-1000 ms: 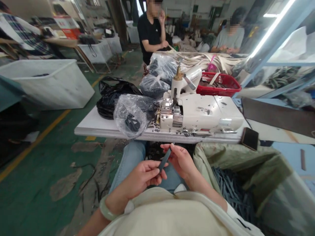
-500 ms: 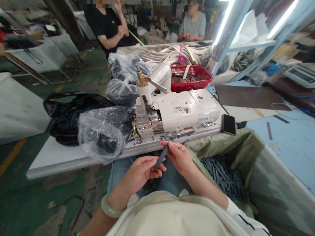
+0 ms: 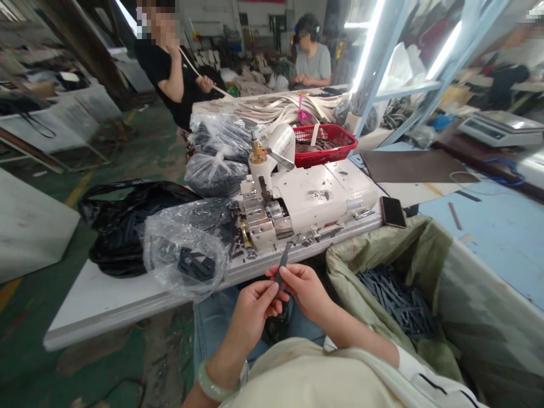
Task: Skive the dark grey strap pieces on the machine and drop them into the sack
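A short dark grey strip (image 3: 282, 264), leather-like, is pinched between both hands above my lap, its far end pointing up toward the machine. My left hand (image 3: 254, 309) grips the near end between thumb and fingers. Closed on the strip's middle is my right hand (image 3: 306, 290), close beside the left. Just beyond them a white machine (image 3: 314, 195) with a metal head stands on the white table (image 3: 110, 309), dark scraps scattered around it. To my right, a green woven sack (image 3: 344, 266) holds many similar strips (image 3: 395, 300).
Left of the machine lie a clear plastic bag (image 3: 187, 243) and a black bag (image 3: 123, 226) with dark pieces. Behind it stands a red basket (image 3: 327, 153). A phone (image 3: 392, 212) rests at the table's right end. Two people (image 3: 161, 73) are across the far table; another person appears far right.
My hands have come closer together, and the strip now points more upright, its far end showing past my right fingers. The view has shifted. The person in black has lowered one hand along a pale strap.
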{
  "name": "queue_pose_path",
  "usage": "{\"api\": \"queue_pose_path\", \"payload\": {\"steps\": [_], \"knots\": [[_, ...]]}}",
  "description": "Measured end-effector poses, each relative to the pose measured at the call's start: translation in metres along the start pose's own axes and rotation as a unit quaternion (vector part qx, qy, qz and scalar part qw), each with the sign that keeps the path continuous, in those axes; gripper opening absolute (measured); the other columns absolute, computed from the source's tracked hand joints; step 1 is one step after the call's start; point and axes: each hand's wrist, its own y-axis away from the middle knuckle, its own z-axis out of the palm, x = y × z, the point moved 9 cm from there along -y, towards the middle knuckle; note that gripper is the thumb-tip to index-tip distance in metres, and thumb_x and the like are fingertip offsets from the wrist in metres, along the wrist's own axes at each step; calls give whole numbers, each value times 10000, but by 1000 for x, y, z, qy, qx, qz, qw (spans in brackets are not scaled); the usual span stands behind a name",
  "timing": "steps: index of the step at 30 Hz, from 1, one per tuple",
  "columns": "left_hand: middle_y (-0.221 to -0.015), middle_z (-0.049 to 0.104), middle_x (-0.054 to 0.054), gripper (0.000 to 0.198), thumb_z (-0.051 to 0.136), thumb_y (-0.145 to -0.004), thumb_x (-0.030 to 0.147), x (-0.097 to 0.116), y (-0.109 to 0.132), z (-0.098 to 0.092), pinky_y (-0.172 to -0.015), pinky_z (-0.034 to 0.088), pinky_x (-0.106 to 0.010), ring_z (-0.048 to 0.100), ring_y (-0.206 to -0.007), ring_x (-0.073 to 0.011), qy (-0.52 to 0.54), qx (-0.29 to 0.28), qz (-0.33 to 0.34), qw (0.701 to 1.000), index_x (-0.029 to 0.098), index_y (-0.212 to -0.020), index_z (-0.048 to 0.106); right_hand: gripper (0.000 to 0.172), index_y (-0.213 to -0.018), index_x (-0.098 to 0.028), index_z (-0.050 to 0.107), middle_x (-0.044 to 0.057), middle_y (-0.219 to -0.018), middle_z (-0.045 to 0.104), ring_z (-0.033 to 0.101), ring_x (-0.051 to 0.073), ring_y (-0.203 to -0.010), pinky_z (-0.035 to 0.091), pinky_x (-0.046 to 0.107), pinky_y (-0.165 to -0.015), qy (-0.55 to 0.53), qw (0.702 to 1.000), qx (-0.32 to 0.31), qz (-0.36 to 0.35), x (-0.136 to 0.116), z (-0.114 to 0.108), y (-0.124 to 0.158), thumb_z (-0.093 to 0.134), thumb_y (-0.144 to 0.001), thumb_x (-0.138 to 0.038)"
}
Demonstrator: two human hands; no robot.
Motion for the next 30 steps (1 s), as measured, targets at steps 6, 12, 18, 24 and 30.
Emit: {"api": "queue_pose_path", "payload": {"steps": [6, 12, 18, 24, 30], "knots": [[-691, 704, -75, 292, 638, -816, 407, -13, 14, -12, -460, 382, -198, 554, -491, -98, -75, -24, -8, 997, 120, -774, 674, 349, -826, -141, 657, 17, -676, 632, 520, 82, -480, 354, 182, -417, -8, 1000, 16, 19, 16, 12, -9, 662, -798, -489], [-673, 675, -50, 273, 505, -862, 400, -69, 15, -75, -553, 447, -283, 599, -558, -175, -305, 14, 38, 952, 177, -779, 640, 377, -655, -173, 512, -117, -425, 287, 254, 33, -332, 182, 176, -344, 81, 991, 92, -60, -13, -8, -57, 655, -765, -505], [-756, 710, -69, 251, 448, -846, 339, -146, 19, -192, -681, 463, -319, 672, -731, -237, -501, 134, 33, 855, 214, -748, 643, 357, -609, -186, 471, -124, -398, 245, 151, 26, -337, 88, 188, -345, 100, 991, 89, -21, -30, -13, -99, 662, -749, -453], [-741, 721, -41, 302, 433, -860, 422, -155, 18, -221, -665, 477, -312, 686, -711, -237, -457, 166, 32, 873, 233, -764, 649, 300, -591, -191, 467, -120, -389, 242, 138, 32, -327, 62, 192, -340, 100, 991, 93, -4, -28, -6, -116, 627, -765, -376], [-763, 733, -41, 287, 431, -848, 439, -148, 15, -215, -692, 488, -362, 697, -768, -281, -435, 166, 35, 884, 270, -753, 642, 250, -590, -209, 445, -113, -386, 246, 155, 45, -323, 76, 196, -339, 86, 988, 127, -21, -24, -13, -124, 568, -769, -333]]}}
